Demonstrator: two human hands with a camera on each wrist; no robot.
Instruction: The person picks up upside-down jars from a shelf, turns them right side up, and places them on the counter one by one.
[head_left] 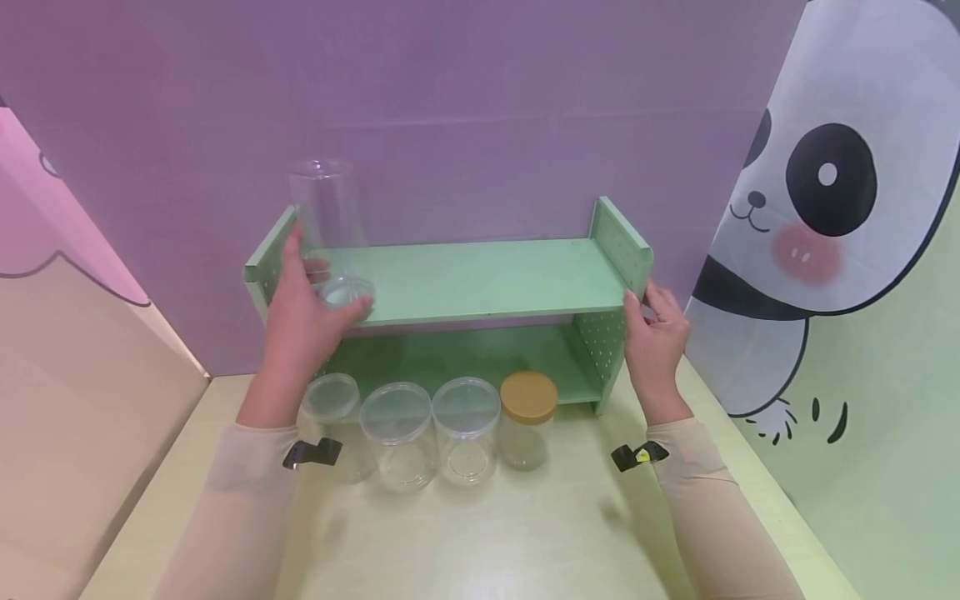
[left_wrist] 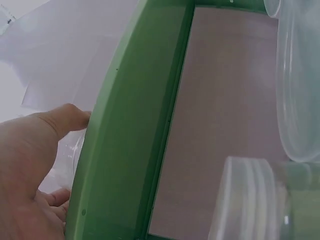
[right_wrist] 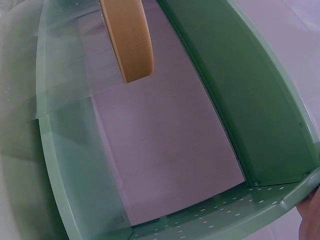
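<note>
My left hand grips the lower part of a tall clear jar at the left end of the upper shelf. The jar stands nearly upright, its fingers-side partly covered. In the left wrist view the left hand shows beyond the shelf board's front edge, which hides most of the jar. With my right hand I hold the front edge of the right side panel of the green two-tier shelf. Only a bit of the right hand appears at the edge of the right wrist view.
Before the shelf, in a row on the pale table, stand a narrow clear-lidded jar, two wider clear-lidded jars and a jar with an orange-brown lid. A purple backdrop rises behind; panels flank both sides.
</note>
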